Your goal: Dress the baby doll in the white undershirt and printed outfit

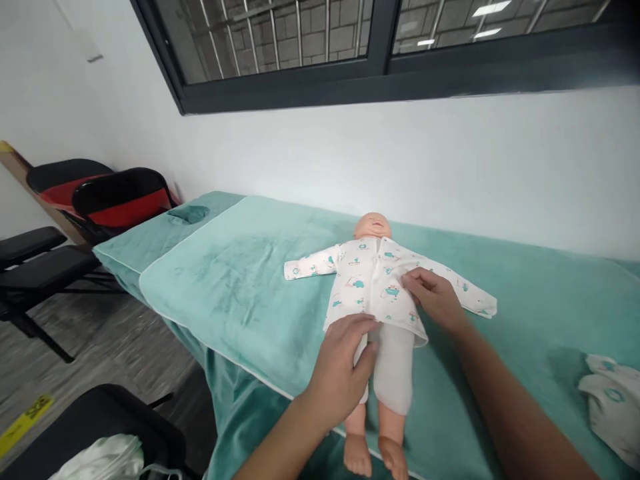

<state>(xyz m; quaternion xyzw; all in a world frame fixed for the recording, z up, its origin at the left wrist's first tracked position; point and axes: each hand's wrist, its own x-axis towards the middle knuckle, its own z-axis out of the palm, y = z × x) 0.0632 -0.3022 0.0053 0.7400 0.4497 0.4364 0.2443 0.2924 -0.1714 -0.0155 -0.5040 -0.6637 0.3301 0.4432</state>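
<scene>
A baby doll point(373, 227) lies on its back, wearing a white baby shirt point(357, 283) with small teal prints and white pants point(395, 367). The shirt's sleeves stretch out to both sides, and the doll's bare feet point toward me. My left hand point(343, 363) is over the shirt's lower hem and the top of the pants, its thumb apart from its fingers. On the shirt's front, at the right side, my right hand point(437, 297) has thumb and fingertips close together in a pinch on the cloth.
A teal cover point(225, 280) lies over the bed beside the wall. A crumpled printed white cloth point(613, 407) is at the far right. Black-and-red chairs point(125, 200) stand at left. White fabric point(107, 460) rests on a black seat point(95, 420) in front. A barred window point(280, 40) is above.
</scene>
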